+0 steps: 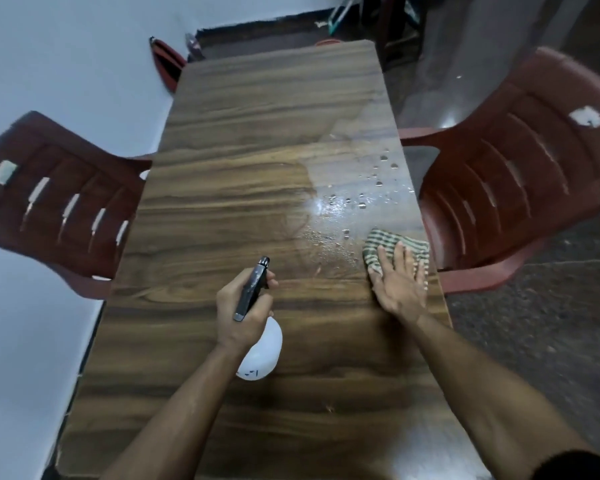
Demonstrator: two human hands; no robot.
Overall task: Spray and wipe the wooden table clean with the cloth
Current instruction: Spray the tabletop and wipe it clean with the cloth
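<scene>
Left hand (244,308) wrapped around the neck of a white translucent plastic spray bottle with a dark grey trigger head (253,289); fingers curled round the trigger side, thumb side toward the camera, nozzle pointing away from the person and slightly right. Rounded white bottle body shows below the wrist, above the table near its middle; whether it touches the surface cannot be told. Right hand (399,282) lies flat, fingers straight and slightly spread, pressing down on a green-and-white striped cloth (383,242). Cloth is bunched under the fingertips and sits on the tabletop close to the right edge, its far-right corner reaching about to that edge. Long rectangular wooden table with dark brown streaked grain (243,174) runs away from the person. Wet patch with scattered water droplets (361,199) covers the right half of the surface just beyond the cloth, glossy and reflecting light; left half looks matt and dry. Dark red plastic chair with slotted back (56,202) stands at the left side of the table, against a pale wall; a second dark red plastic chair (520,174) stands at the right side, near the cloth. Dark floor visible to the right and beyond the far end
</scene>
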